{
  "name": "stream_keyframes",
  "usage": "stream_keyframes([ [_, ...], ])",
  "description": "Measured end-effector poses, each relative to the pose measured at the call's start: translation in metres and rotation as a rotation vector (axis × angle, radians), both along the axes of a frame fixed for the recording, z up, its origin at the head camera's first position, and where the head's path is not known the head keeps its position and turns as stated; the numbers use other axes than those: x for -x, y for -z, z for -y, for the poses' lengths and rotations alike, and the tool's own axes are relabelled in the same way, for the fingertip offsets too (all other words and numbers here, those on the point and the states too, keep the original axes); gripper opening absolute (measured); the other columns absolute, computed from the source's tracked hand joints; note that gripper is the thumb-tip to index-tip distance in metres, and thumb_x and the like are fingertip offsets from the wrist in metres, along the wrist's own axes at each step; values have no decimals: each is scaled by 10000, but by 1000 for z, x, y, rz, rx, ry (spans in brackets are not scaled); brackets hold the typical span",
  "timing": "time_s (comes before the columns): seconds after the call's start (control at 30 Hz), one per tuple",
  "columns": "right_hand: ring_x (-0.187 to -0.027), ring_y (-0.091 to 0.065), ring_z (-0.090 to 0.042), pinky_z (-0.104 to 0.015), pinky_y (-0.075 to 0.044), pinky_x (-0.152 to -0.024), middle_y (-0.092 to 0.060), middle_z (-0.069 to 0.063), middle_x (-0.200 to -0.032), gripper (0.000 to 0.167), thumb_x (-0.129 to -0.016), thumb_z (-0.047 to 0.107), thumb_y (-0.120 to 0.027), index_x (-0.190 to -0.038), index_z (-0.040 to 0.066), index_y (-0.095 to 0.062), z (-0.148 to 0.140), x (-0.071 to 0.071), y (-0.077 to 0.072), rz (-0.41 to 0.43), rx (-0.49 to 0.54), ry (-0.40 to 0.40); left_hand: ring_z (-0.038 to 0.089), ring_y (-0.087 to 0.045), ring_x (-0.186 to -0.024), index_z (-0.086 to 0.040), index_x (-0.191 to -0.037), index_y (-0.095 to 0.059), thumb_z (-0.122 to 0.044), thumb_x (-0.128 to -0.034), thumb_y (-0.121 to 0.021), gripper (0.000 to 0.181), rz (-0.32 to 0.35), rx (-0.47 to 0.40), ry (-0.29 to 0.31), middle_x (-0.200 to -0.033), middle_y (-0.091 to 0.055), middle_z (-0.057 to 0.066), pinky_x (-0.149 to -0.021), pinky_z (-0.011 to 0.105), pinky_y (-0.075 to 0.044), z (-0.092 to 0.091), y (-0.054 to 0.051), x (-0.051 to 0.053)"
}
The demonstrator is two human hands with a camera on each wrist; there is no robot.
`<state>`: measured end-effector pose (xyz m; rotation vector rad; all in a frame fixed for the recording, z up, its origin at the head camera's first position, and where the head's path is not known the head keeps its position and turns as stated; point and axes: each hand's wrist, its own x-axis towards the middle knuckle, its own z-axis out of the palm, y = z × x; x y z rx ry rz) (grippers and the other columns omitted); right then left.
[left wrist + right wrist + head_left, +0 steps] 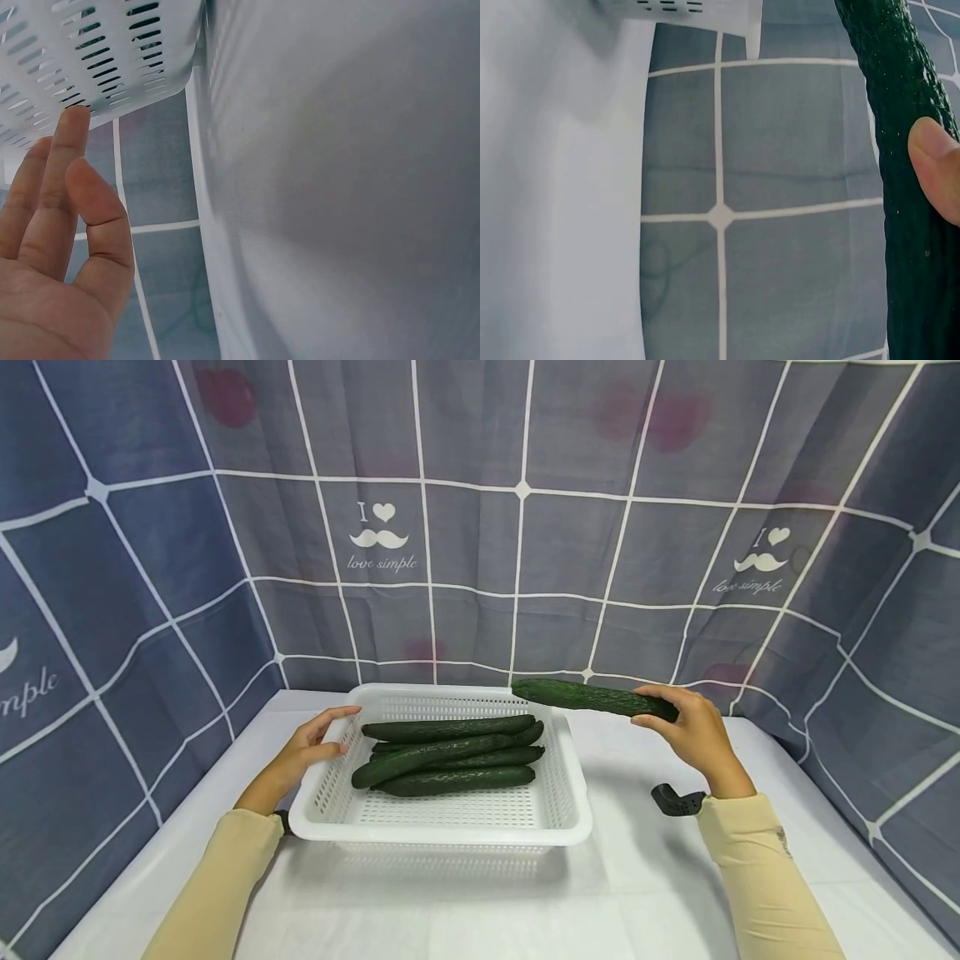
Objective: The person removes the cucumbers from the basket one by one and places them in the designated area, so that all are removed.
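Note:
My right hand [693,731] grips a long dark green cucumber [585,696] by its right end, above the table. The cucumber's left tip hangs over the right back corner of a white plastic basket [442,836]. In the right wrist view my thumb [934,161] presses on the bumpy skin of the cucumber [911,97]. Several more cucumbers [457,781] lie side by side and partly stacked inside the basket. At the basket's left rim rests my left hand [303,747], its fingers fairly straight. The left wrist view has those fingers [56,180] against the slotted basket wall [97,52].
A white cloth covers the table [450,910]. Behind and at both sides hangs a dark blue-grey curtain [472,543] with white grid lines. A black wrist device [677,800] sits beside the right sleeve.

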<state>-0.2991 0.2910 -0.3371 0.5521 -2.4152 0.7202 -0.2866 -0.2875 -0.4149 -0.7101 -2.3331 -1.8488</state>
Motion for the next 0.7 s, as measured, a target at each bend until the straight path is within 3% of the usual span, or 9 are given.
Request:
stream_keyframes([
  [0.1,-874,-665,-351,-437,-449,-723,-745,-246,-1258,390,-878,57,-886,-1252,42,-781,-6,2,2,-3,-4,10,114,-614,-1092,-264,-1487,-633,-2,-957,-587,593,9,2,-6,-1444,-531,97,-814,315,-594,0,-1,-1],
  [0.3,-699,-529,-156,-318,-380,-611,-763,-246,-1177,387,-858,37,-898,-1228,26,-784,-17,3,7,-4,21,0,112,-605,-1111,-259,-1495,-628,-11,-963,-591,588,22,6,-10,-1457,-516,117,-830,312,-586,0,-1,-1],
  [0.7,-855,-584,-8,-196,-411,-693,-762,-254,-1094,393,-824,-30,-900,-1198,0,-786,-39,5,24,-18,78,21,117,-616,-1098,-261,-1496,-630,6,-962,-584,599,10,3,-1,-1408,-563,2,-824,303,-587,0,-1,0],
])
